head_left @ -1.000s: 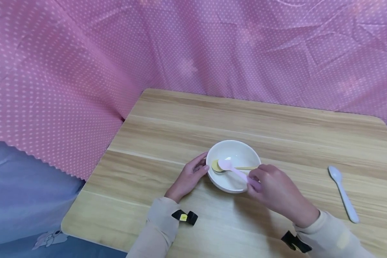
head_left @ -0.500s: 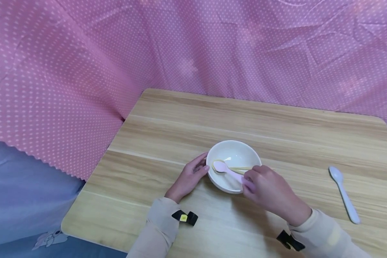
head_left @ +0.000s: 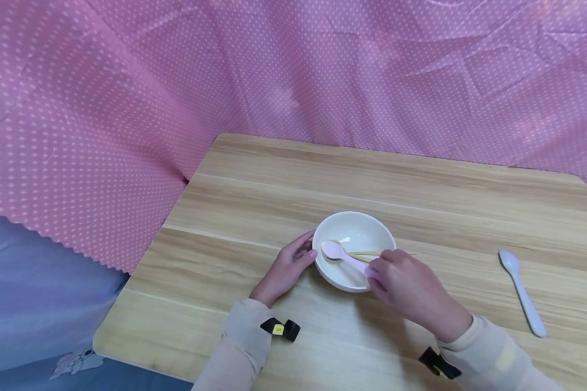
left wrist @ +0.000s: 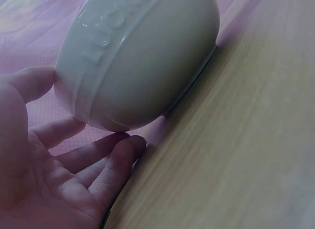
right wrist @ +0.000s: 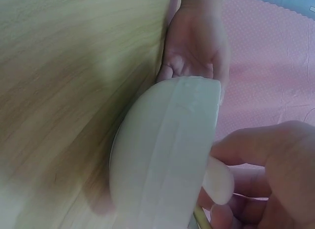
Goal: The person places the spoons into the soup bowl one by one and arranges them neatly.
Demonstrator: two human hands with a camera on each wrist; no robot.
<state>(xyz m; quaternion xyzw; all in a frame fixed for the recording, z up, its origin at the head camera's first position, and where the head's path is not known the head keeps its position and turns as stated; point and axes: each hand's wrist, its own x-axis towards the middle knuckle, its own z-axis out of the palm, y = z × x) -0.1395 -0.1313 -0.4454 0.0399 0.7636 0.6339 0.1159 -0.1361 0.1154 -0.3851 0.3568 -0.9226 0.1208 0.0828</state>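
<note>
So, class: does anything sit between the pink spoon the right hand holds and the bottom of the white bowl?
Yes. A wooden spoon already lies in the white bowl, under the pink spoon that the right hand holds by its handle.

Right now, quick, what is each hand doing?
Left hand: open, fingers resting against the white bowl.
Right hand: closed, pinching the pink spoon over the bowl.

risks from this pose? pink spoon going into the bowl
1. The right hand grips the pink spoon at the handle's end, so the spoon could pivot or slip.
2. The left hand only touches the white bowl; a push might slide it.
3. The wooden spoon lies underneath and may get knocked out.
</note>
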